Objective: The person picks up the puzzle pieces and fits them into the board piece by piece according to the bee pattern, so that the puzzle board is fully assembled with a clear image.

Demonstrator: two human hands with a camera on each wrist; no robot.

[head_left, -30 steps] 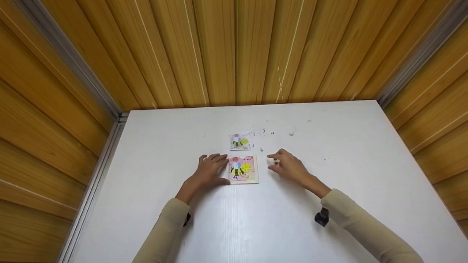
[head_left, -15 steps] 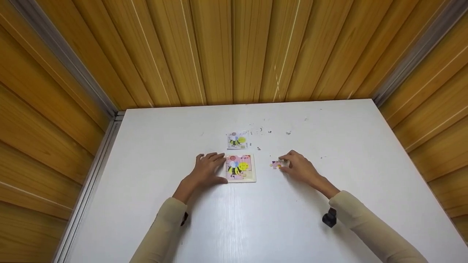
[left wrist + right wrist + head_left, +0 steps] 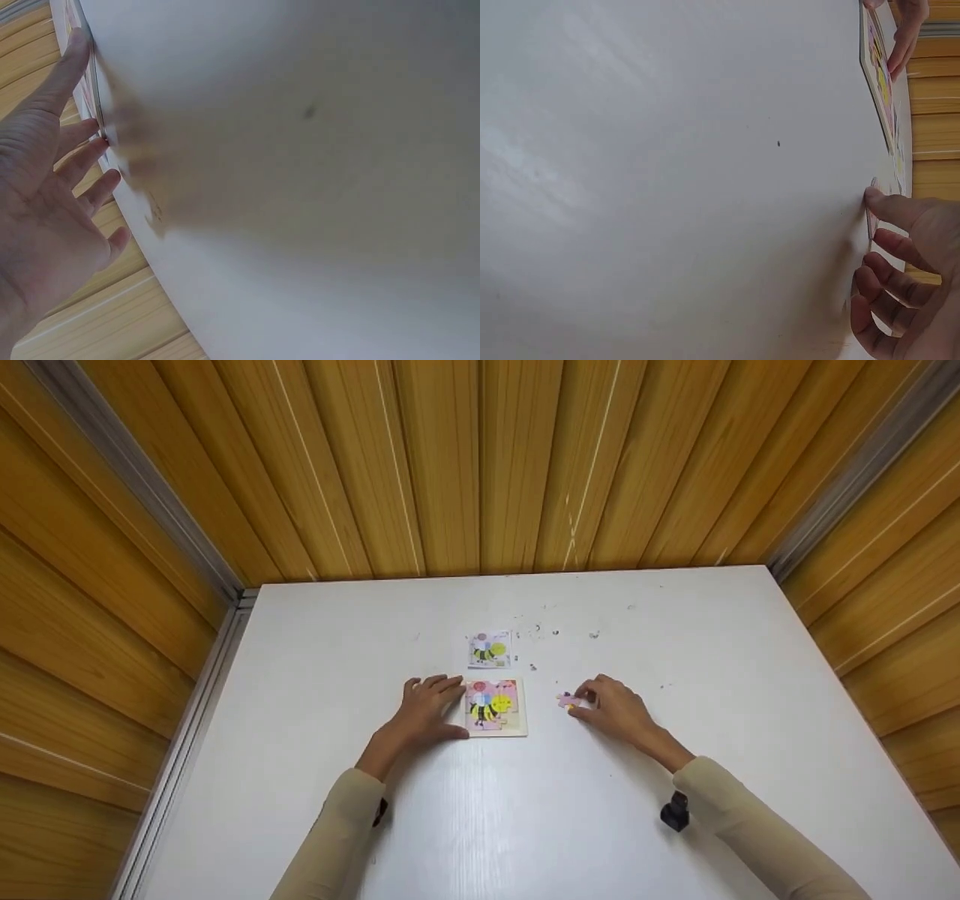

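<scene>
A square wooden jigsaw puzzle board (image 3: 523, 709) with a bee picture lies flat on the white table, with bare wood showing at its lower right. Along its left side rests my left hand (image 3: 429, 709), thumb at the near corner and fingertips at the far one. In the left wrist view, the left fingers (image 3: 81, 163) are spread and fairly straight against the board's edge. To the right of the board, my right hand (image 3: 616, 706) pinches a pink puzzle piece (image 3: 568, 700) by its edges, between thumb and index finger. The remaining right fingers (image 3: 885, 300) are curled beneath the palm.
Just behind the board lies a small printed card (image 3: 489, 649) with the same bee picture. Dark specks mark the white table (image 3: 337, 645) behind and right of it. Wood-patterned panels (image 3: 480, 472) enclose the table's back and sides.
My right hand has shifted a little to the right, bringing the puzzle piece into view, and its thumb and index finger have closed on the piece, which has turned slightly. My left hand stays put.
</scene>
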